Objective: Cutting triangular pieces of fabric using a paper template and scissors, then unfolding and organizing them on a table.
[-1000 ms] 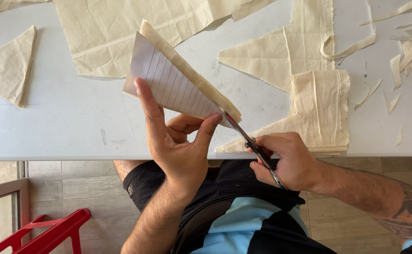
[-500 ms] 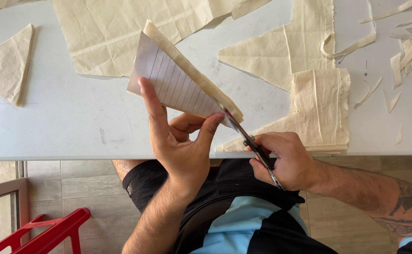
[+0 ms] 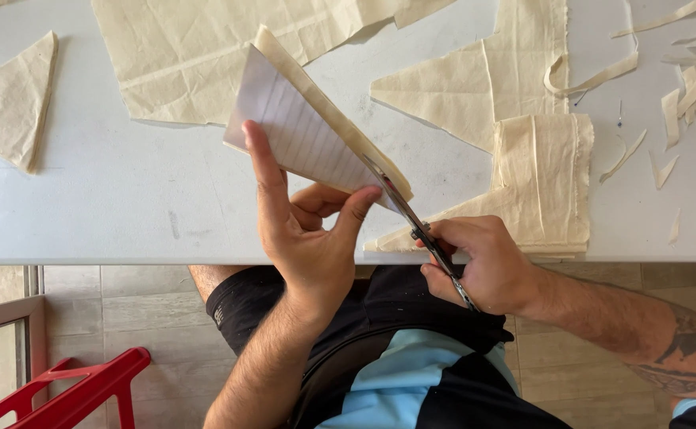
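The left hand [image 3: 304, 226] is raised above the near edge of the worktop [image 3: 125, 222], index finger stretched straight up, thumb pressed inward in a pinch. The right hand [image 3: 479, 266] is closed in a grip just past that edge, forearm angled in from the right.

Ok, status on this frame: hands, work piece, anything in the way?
Left hand pinching lined paper with cloth behind it. Right hand on scissors, blades at the lower edge. Nothing in the way.
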